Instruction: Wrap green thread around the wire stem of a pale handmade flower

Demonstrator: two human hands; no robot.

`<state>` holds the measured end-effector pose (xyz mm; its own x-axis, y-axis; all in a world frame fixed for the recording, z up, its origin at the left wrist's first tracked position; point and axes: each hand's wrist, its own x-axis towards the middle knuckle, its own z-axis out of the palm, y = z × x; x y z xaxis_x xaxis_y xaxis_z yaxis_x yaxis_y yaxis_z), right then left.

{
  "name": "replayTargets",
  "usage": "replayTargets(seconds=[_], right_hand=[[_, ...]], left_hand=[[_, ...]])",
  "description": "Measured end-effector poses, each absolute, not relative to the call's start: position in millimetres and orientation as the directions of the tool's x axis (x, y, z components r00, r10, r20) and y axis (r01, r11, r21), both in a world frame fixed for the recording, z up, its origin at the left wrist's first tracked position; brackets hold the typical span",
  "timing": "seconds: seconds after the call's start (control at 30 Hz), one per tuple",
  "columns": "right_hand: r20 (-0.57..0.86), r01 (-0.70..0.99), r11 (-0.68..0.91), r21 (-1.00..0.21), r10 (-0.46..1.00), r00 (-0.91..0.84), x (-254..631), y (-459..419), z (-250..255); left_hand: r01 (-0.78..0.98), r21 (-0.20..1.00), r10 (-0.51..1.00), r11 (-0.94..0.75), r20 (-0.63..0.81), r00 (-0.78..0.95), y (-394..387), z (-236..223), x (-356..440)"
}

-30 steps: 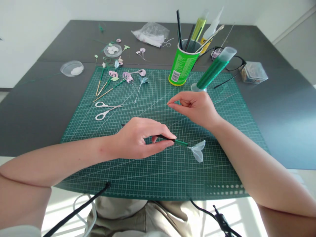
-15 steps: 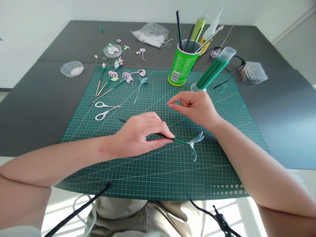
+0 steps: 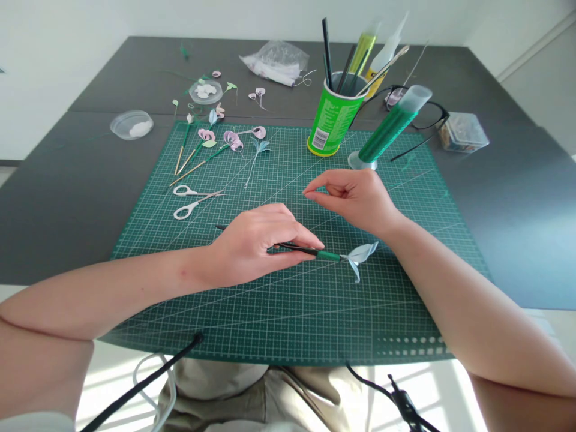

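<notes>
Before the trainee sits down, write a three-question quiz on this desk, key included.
1. True or false: the left hand holds the black tool.
2. Which stands nearest the right hand?
A) bag
B) green tube
C) plastic box
3. Fill in: the white scissors lie on the green ____.

Key: 1. True. 2. B. 3. Mat.

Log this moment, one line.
left grip: holds stick, pale-blue flower at its end | right grip: pinched, contents unclear | scissors: on mat
</notes>
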<state>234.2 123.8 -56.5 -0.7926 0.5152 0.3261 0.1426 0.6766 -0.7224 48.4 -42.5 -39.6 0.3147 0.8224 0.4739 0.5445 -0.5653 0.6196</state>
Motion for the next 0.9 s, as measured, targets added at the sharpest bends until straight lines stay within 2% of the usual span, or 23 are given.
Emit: replayTargets(seconds=[0.1,0.2,0.3,0.4,0.57,0.67,0.9], right_hand=[[0.321,0.147,0.682,-0.716,0.508,-0.799,234,125,-57],[0.309,0.155,0.676,-0.720,0.512,-0.802,234,126,-59],[0.291,0.170,0.662,-0.730,0.526,-0.800,234,127,-59],[0.278,0.162,0.648,-0.744,0.521,-0.807,234,127,-59],[0.278,0.154,0.664,-0.732,0.497,-0.822,233,127,-60],[0.292,0.159,0.673,-0.722,0.505,-0.812,233,128,-61],[0.441,0.147,0.717,-0.681,0.563,-0.699,232,127,-56]], left_hand=[[0.557,0.623,0.830,-0.549,0.481,0.281,-42,-40,49],[0.536,0.725,0.897,-0.432,0.405,0.176,-44,-40,52],[0.437,0.846,0.950,-0.304,0.302,0.077,-46,-40,57],[0.301,0.925,0.972,-0.233,0.224,0.064,-47,-40,60],[0.273,0.934,0.973,-0.232,0.220,0.073,-45,-40,59],[0.194,0.964,0.983,-0.182,0.175,0.049,-43,-41,58],[0.049,0.998,0.998,-0.046,0.044,0.056,-38,-37,57]])
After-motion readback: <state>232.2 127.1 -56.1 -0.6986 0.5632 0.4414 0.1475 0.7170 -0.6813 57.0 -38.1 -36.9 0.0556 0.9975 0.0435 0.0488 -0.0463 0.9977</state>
